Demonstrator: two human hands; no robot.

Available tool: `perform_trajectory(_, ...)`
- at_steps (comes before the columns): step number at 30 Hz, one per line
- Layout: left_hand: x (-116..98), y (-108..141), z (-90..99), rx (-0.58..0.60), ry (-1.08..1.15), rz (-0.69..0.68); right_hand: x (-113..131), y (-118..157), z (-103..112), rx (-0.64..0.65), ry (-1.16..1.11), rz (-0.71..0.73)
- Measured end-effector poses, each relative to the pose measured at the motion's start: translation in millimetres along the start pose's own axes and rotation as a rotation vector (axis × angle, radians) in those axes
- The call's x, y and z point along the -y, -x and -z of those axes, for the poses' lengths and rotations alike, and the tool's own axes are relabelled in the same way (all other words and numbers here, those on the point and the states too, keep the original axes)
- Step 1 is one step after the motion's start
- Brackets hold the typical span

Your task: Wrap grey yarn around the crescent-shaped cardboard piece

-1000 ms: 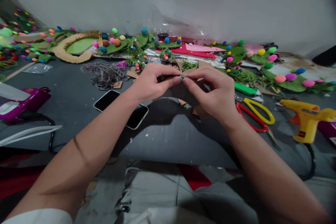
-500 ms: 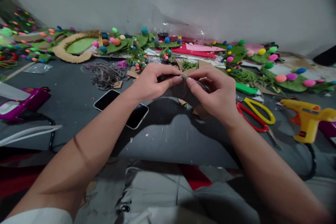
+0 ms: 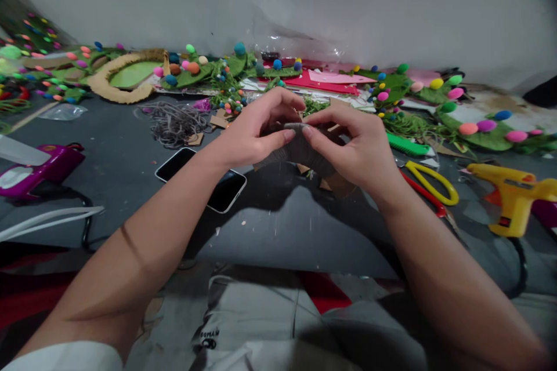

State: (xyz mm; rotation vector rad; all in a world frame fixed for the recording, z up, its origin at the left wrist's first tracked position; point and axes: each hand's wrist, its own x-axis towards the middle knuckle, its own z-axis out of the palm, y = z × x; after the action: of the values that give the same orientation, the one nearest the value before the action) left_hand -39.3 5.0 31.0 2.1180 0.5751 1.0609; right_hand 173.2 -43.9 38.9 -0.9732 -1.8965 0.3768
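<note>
Between my hands, a curved cardboard piece wrapped in grey yarn (image 3: 300, 149) is held above the dark tabletop. My left hand (image 3: 261, 127) is closed on its left side, with the thumb along the near face and the fingers arched over the top. On the right side my right hand (image 3: 359, 142) pinches it between thumb and index finger near the top edge. Bare brown cardboard shows at the lower right of the piece. The fingertips behind it are hidden. Beyond my left wrist lies a tangle of grey yarn (image 3: 176, 123).
A phone (image 3: 228, 190) lies under my left forearm. To the right are red-and-yellow-handled scissors (image 3: 433, 182), a green cutter (image 3: 407, 144) and a yellow glue gun (image 3: 509, 191). A purple glue gun (image 3: 50, 165) is at left. Green garlands with coloured balls (image 3: 194, 76) line the wall.
My left fingers have lifted and opened slightly from the top of the wrapped piece, and the left thumb has drawn a little left. The right hand still pinches.
</note>
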Motion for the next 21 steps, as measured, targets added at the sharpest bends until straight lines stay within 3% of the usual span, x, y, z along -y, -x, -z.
perform_trajectory(6, 2, 0, 13.0, 0.126, -0.146, 0.076, -3, 4, 3, -0.063, 0.035, -0.019)
perform_trajectory(10, 3, 1, 14.9, 0.115, -0.149, 0.072, -1, 4, 4, -0.024, 0.029, -0.022)
perform_trajectory(17, 5, 1, 13.9, 0.126, -0.098, 0.116, -1, 6, 2, -0.125, 0.067, 0.02)
perform_trajectory(21, 5, 1, 14.7, 0.122, -0.109, 0.1, -2, 6, 2, -0.098, 0.02, -0.01)
